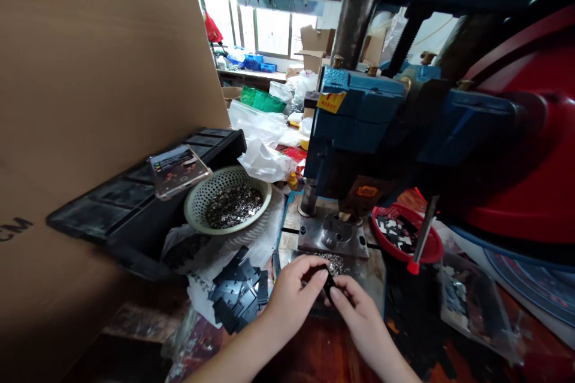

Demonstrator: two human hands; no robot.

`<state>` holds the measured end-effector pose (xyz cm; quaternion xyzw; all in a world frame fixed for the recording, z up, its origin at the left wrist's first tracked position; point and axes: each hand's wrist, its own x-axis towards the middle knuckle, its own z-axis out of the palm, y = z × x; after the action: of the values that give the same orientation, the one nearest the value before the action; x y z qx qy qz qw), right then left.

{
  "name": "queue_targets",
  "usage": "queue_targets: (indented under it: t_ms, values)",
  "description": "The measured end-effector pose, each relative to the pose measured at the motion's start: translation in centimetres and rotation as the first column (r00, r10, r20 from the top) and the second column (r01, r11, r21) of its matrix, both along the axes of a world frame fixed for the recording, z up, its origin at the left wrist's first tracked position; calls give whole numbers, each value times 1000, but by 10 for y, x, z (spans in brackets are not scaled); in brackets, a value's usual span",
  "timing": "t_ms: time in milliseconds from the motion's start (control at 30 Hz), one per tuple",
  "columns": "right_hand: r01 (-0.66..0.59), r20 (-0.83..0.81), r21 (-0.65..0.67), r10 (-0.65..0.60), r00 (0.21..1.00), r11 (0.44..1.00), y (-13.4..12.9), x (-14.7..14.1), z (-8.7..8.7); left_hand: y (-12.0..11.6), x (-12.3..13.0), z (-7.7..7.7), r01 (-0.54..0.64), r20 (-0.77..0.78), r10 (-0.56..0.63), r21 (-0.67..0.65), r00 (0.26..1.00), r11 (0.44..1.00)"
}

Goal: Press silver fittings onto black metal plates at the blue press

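Between the fingertips of both hands is a small black flat plate [327, 285], tilted, its ends partly covered by fingers. My left hand [299, 287] pinches its upper part, and my right hand [359, 306] grips the lower end. Just beyond them lies a heap of tiny shiny metal pieces [331, 263] on the press bed, in front of a steel die block [332, 234]. To the left of my left hand, dark flat plates [242, 288] lie in a loose pile.
A blue press [354, 108] with a red wheel [530, 131] stands ahead and right. A pale green basket [194, 209] of metal bits sits left, near a phone [179, 169] on a black crate [130, 191]. Right are a red basket [433, 251], a red-tipped lever [422, 239] and a clear bin [480, 311].
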<state>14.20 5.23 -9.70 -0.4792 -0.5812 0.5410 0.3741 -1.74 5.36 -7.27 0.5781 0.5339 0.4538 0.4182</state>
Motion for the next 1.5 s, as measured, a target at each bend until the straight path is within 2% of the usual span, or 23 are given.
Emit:
queue_targets:
  t_ms: [167, 300, 800, 1500]
  values:
    - [-26, 38, -13, 27, 999, 1000, 4, 1, 1, 0, -1, 3, 29, -15, -30, -72, 999, 997]
    - [42, 37, 0, -42, 998, 999, 3, -2, -3, 1, -2, 4, 37, -25, -40, -101, 999, 994]
    - [38, 27, -9, -38, 999, 999, 12, 0, 13, 12, 1, 15, 61, -15, -62, -76, 998, 995]
    - [45, 113, -28, -42, 993, 999, 18, -1, 13, 15, -4, 9, 55, 32, -53, -71, 998, 996]
